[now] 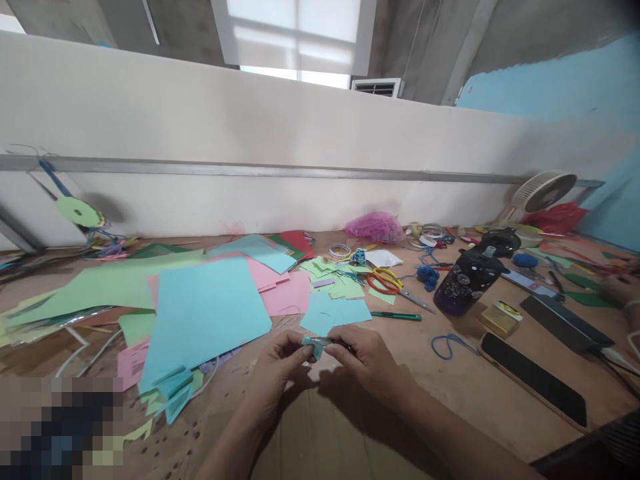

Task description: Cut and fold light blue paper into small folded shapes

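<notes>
The person is pinching a small folded blue paper piece (316, 345) between both hands, just above the bare near part of the worktop (350, 427). The left hand (283, 365) is closing thumb and fingertips on the piece's left end. The right hand (366, 357) is gripping the other end in the same narrow pinch, so the piece is sitting between the two thumbs, lifted off the surface.

This is looking like a folding or creasing step. To do it well, the person is probably needing to line up the edges before pressing. One hand should be holding its end firm while the other thumb is running along the fold, so the crease is coming out sharp and straight. The paper seems thin, so a hard tug is risking a tear or a skewed fold.

A large blue sheet (205, 313) is lying just left of the hands, with blue offcuts (333, 312) right behind them. Scissors (387, 283), a green pen-like tool (397, 315) and a dark bottle (470, 273) are sitting farther back to the right. Another person's hand (623, 288) is showing at the far right edge.
</notes>
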Demonstrator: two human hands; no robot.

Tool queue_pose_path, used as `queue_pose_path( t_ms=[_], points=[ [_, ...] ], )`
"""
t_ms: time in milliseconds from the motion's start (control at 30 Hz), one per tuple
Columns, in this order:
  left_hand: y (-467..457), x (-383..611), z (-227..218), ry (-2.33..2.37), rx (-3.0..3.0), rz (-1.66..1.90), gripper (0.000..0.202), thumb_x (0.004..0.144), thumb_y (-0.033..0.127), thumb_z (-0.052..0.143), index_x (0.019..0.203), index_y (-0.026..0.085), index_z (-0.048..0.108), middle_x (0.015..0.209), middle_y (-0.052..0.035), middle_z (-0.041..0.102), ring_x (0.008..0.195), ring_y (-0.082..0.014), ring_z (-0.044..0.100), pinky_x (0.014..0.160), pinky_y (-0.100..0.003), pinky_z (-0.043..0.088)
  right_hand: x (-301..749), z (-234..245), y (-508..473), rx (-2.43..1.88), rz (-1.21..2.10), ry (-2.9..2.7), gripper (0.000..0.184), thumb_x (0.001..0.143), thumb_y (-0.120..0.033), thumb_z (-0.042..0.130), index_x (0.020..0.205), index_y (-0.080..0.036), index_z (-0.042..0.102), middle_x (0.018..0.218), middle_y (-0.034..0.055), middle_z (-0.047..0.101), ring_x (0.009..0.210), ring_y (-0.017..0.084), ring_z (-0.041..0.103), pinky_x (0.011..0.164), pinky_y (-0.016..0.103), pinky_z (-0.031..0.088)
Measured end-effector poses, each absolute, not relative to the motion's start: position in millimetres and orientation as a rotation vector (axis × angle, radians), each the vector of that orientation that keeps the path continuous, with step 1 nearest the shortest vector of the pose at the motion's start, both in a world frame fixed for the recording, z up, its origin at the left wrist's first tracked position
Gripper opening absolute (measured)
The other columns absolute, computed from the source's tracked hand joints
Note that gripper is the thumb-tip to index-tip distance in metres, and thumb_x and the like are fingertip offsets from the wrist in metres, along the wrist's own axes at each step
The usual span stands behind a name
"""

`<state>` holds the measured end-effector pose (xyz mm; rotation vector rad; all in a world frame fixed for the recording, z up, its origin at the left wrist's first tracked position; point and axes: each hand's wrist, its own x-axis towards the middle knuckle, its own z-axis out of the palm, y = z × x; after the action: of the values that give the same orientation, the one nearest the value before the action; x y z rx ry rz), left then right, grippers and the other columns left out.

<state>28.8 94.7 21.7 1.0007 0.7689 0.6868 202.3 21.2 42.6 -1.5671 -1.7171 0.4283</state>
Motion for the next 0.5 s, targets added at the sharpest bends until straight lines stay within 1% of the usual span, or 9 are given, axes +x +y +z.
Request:
queue_pose_path(
  t_ms=[267,400,500],
  points=[
    [93.8,27.2,24.5,0.758,0.977,0.647,0.019,0.076,0.035,0.072,0.082,0.019,0.064,0.081,-0.002,0.061,0.07,-0.016,0.06,0.061,-0.03,0.055,203.5,43.7,21.4,-1.555,0.432,-1.715,0.014,0.092,-0.032,0.055,0.089,-0.021,0.065,0.078,-0.0017,0.065,0.072,0.013,0.057,0.065,0.024,0.036],
    [93.2,26.7,27.3,0.785,0.956,0.639,0.021,0.076,0.037,0.072,0.083,0.02,0.063,0.082,-0.0016,0.061,0.07,-0.0161,0.06,0.062,-0.031,0.056,204.7,43.8,21.3,-1.543,0.43,-1.709,0.013,0.092,-0.031,0.056,0.092,-0.022,0.065,0.081,-0.0014,0.067,0.075,0.013,0.059,0.067,0.024,0.037],
    [94.2,26.8,26.4,0.788,0.964,0.643,0.021,0.076,0.037,0.072,0.082,0.019,0.062,0.082,-0.0016,0.061,0.07,-0.0158,0.06,0.062,-0.031,0.056,205.0,43.4,21.0,-1.55,0.416,-1.721,0.015,0.092,-0.032,0.056,0.09,-0.021,0.065,0.08,-0.0013,0.067,0.074,0.013,0.059,0.066,0.024,0.037]
  ],
)
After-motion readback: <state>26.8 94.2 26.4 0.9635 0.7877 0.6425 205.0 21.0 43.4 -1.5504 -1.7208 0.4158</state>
